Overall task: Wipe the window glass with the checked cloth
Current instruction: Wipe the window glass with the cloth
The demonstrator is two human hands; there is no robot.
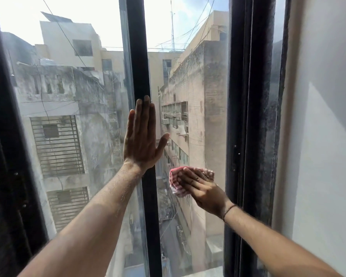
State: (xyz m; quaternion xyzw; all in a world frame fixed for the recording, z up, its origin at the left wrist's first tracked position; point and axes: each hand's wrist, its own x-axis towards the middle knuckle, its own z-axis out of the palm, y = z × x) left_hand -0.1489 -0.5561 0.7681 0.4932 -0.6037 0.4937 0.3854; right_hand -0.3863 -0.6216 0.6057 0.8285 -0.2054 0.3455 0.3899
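The window glass fills the middle of the view, split by a black centre bar. My right hand presses the folded red-and-white checked cloth flat against the lower part of the right pane, fingers spread over it. My left hand lies flat and open on the centre bar, fingers pointing up, thumb out toward the right pane. It holds nothing. The left pane looks dusty and streaked.
A black frame post with a latch stands just right of the cloth. A white wall follows on the far right. A dark frame borders the left. Weathered buildings and wires show outside.
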